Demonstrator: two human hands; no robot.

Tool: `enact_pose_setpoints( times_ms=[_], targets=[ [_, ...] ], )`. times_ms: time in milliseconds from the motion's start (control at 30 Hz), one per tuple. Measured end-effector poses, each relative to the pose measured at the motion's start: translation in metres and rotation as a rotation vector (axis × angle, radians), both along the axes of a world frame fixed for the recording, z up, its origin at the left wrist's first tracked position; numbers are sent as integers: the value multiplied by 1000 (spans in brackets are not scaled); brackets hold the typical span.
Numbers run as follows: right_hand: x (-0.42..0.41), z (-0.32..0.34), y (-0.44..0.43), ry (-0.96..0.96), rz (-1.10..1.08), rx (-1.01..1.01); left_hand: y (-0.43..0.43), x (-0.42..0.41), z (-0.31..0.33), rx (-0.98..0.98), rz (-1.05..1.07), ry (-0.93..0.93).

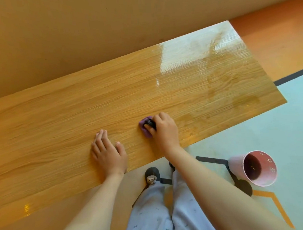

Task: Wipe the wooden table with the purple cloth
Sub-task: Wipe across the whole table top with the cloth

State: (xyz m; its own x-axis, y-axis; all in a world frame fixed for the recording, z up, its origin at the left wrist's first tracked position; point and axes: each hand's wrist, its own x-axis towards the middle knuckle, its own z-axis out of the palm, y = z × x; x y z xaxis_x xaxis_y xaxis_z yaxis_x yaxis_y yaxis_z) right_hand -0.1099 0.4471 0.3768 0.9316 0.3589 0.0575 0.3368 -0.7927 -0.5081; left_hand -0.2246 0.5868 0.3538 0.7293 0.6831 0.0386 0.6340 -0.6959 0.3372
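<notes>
The long wooden table (58, 121) runs across the view against a tan wall. My right hand (164, 130) presses a small bunched purple cloth (144, 125) onto the tabletop near the front edge; the fingers cover most of it and something dark shows among them. My left hand (108, 152) lies flat on the wood to the left of the cloth, fingers together, holding nothing. Wet streaks and damp patches (216, 78) shine on the right end of the table.
A pink bin (255, 168) stands on the pale floor mat to the right of my legs, below the table's front edge. My slippered feet (152, 174) are just under that edge. The wall closes off the table's far side.
</notes>
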Motion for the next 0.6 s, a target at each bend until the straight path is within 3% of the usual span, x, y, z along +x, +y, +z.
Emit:
enact_pose_setpoints(
  times_ms=[100, 267, 400, 467, 600],
  targets=[
    [8, -2, -18, -16, -17, 21, 1, 0, 0, 7, -5, -14],
    [56, -4, -114, -17, -398, 16, 0, 0, 0, 4, -14, -19],
    [61, -2, -146, -2, -551, -35, 2, 0, -2, 3, -12, -20],
    [48, 0, -123, 4, -509, -20, 1, 0, -1, 3, -14, -19],
    [-12, 3, -46, 106, -224, 71, 2, 0, -2, 6, -21, -10]
  ],
)
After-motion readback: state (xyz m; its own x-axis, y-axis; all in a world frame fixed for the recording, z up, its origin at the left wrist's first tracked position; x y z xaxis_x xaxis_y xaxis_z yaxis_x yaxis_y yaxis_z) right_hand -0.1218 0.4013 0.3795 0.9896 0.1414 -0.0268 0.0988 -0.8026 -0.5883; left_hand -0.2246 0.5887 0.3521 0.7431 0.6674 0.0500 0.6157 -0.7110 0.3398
